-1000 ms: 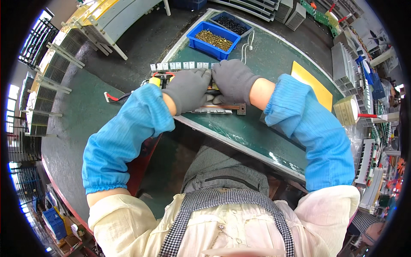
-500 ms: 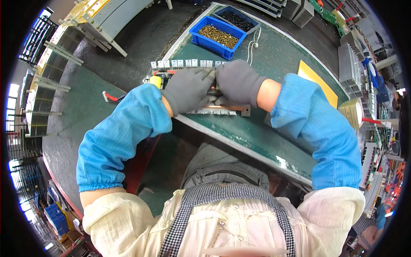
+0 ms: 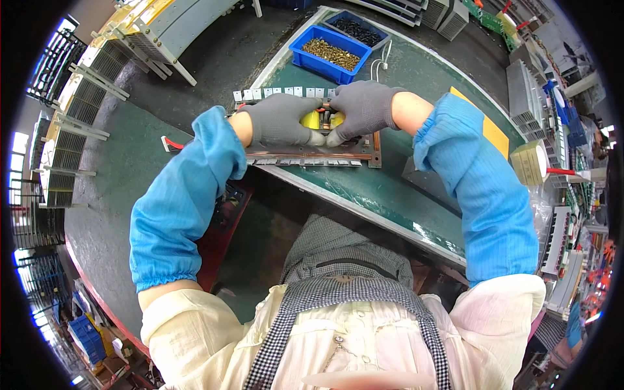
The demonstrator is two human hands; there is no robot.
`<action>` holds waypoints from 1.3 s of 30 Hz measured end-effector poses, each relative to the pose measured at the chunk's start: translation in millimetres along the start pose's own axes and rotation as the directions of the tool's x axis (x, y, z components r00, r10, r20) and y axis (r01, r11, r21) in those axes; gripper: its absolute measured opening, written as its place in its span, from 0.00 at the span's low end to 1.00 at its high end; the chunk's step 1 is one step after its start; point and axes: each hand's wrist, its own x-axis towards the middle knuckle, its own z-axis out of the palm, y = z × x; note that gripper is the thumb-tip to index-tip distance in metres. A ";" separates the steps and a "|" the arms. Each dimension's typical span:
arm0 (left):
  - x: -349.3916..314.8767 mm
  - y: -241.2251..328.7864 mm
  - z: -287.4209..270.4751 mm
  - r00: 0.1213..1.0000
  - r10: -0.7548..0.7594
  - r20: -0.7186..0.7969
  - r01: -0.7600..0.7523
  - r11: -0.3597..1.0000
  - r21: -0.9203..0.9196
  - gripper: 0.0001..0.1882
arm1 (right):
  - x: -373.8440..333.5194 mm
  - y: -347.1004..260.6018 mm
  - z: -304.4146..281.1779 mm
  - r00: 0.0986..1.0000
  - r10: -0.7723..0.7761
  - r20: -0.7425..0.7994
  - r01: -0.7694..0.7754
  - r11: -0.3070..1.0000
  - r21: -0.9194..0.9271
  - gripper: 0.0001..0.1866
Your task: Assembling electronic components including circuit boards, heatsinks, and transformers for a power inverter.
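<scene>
My left hand (image 3: 281, 121), in a grey glove, curls over a flat assembly lying on the green table. Opposite it, my right hand (image 3: 365, 110), gloved the same way, is bent with its thumb beside the left thumb. Both hands are closed round a yellow-and-black part (image 3: 312, 119), which shows in the gap between them; my fingers hide most of it. The flat assembly (image 3: 305, 156) carries copper strips and a row of white tabs (image 3: 287, 91) along its far edge, with more pale tabs along the near edge.
Beyond the assembly stands a blue bin (image 3: 325, 62) of small brass-coloured pieces, with a darker bin (image 3: 354, 30) of black pieces behind it. A white cord (image 3: 380, 64) lies beside them. A yellow board (image 3: 484, 123) rests at right. A red-handled tool (image 3: 172, 144) lies at left.
My hands have shifted from their upright grip to lower, thumbs meeting at the near side. The yellow part now shows between them; the yellow piece earlier seen beside my left hand is out of sight.
</scene>
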 end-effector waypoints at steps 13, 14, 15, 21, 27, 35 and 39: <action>17.1 21.3 -11.3 0.993 -0.115 0.004 0.114 0.992 0.061 0.31 | 4.5 -16.1 -14.6 0.990 0.139 -0.017 -0.137 0.988 0.073 0.21; 17.1 25.0 -15.2 0.994 -0.106 0.023 0.105 0.994 0.037 0.32 | 6.6 -14.5 -14.6 0.989 0.144 -0.030 -0.142 0.988 0.061 0.21; 17.2 25.6 -16.2 0.994 -0.105 0.040 0.105 0.994 0.005 0.34 | 3.7 -14.4 -17.4 0.991 0.137 -0.004 -0.136 0.987 0.089 0.23; -14.5 -2.4 -11.4 0.998 -0.066 -0.001 0.066 0.993 0.093 0.40 | -11.2 -28.8 1.9 0.989 0.093 -0.112 -0.097 0.995 -0.025 0.35; -27.0 -14.2 -15.5 0.988 -0.157 0.010 0.151 0.962 0.228 0.44 | 6.8 -45.2 3.7 0.978 0.093 -0.186 -0.094 0.996 0.004 0.37; -40.4 -30.2 -8.9 0.994 0.023 -0.108 -0.006 0.988 0.152 0.39 | 26.8 -51.2 12.1 0.946 -0.017 -0.324 -0.004 0.998 -0.065 0.29; -31.6 -10.4 -5.8 0.952 0.186 -0.243 -0.170 0.982 0.083 0.35 | 13.3 -25.0 31.1 0.873 -0.077 -0.482 0.122 0.990 0.063 0.26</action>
